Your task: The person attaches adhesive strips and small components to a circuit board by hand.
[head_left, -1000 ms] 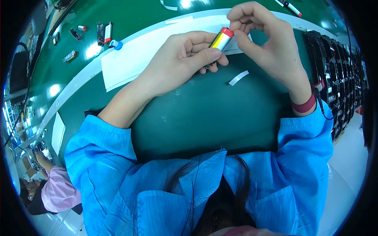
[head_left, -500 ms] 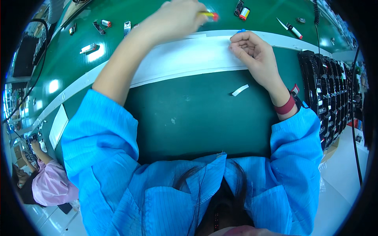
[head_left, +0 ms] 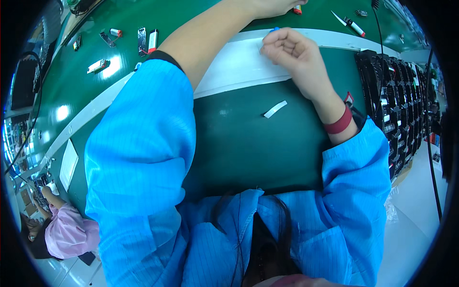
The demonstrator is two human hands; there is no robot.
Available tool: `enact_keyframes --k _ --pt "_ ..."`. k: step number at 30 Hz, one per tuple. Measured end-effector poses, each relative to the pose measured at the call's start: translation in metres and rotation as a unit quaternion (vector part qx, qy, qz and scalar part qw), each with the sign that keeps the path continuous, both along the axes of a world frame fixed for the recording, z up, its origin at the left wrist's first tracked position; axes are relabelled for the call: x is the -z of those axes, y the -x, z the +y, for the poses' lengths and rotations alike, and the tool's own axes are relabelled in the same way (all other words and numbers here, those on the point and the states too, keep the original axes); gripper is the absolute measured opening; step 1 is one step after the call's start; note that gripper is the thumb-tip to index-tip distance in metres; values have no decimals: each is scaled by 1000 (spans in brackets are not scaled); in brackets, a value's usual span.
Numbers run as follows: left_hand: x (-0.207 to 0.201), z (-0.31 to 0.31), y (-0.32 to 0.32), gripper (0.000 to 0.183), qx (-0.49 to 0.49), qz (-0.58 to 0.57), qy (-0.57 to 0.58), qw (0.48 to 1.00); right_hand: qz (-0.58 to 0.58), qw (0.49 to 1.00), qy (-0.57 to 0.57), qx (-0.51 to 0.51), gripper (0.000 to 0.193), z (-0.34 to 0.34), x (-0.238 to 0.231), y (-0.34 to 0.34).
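Beyond the white paper [head_left: 234, 67], the left hand [head_left: 279, 5] is sitting just beside a red-ended battery [head_left: 297, 9]; the view is cutting its grip off, so pinching cannot be told. At the paper's right end, the right hand [head_left: 296, 52] is curling loosely, fingertip contact unclear. 1 white strip [head_left: 275, 109] is lying nearer than the paper

One left hand [head_left: 279, 6], one right hand [head_left: 295, 50] showing. Two blue sleeves [head_left: 143, 119], one red wristband [head_left: 339, 123] also showing. At least four red-ended battery cells [head_left: 152, 40], at least two circuit boards [head_left: 142, 41] appearing across one green tabletop [head_left: 191, 21]. One pink-clad co-worker [head_left: 71, 231] showing.
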State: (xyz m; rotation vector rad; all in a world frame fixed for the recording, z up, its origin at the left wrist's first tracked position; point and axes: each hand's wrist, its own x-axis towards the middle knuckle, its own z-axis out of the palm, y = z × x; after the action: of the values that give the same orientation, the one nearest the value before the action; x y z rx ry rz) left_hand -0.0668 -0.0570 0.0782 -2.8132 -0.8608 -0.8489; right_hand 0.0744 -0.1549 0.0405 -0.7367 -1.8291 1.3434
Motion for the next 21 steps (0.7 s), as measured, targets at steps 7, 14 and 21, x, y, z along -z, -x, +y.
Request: enact_keyframes --k 7,14,21 --pt "8 -7 3 22 -4 -16 26 1000 58 995 80 5 14 6 -1 -6" --pt "23 31 -30 16 24 26 -45 998 65 994 82 6 13 0 -1 3" --pt "-34 -19 -38 22 -73 -140 -50 986 83 990 110 0 13 3 -1 -7"
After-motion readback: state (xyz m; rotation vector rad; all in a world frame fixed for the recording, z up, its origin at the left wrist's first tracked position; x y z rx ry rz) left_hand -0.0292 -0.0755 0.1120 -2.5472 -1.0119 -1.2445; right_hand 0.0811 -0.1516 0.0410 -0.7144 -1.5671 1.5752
